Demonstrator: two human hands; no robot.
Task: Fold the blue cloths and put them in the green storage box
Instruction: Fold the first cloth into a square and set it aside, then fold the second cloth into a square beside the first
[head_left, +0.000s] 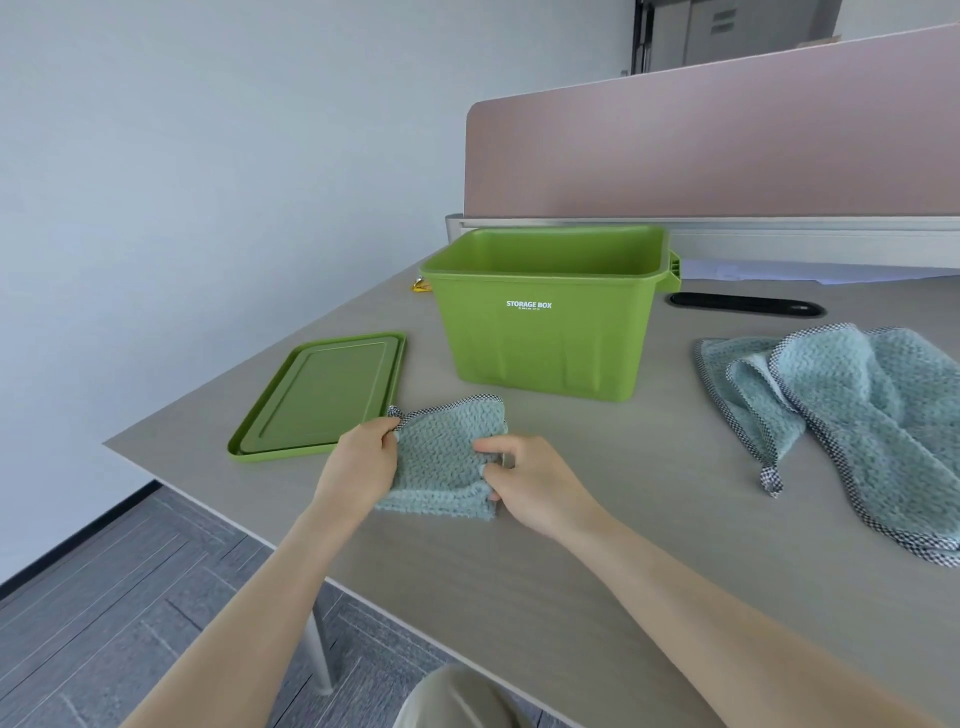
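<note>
A folded blue cloth (445, 457) with checked trim lies on the table just in front of the green storage box (545, 332). My left hand (358, 467) pinches its left edge near the top corner. My right hand (524, 483) grips its right edge. The box stands open, and its floor is hidden from this angle. More blue cloth (852, 415) lies crumpled and unfolded at the right side of the table.
The green lid (322, 395) lies flat to the left of the box, near the table's left edge. A black cable slot (745, 304) sits behind the box on the right. A pink divider (727, 150) runs along the back. A small yellow object (422, 285) peeks out behind the box.
</note>
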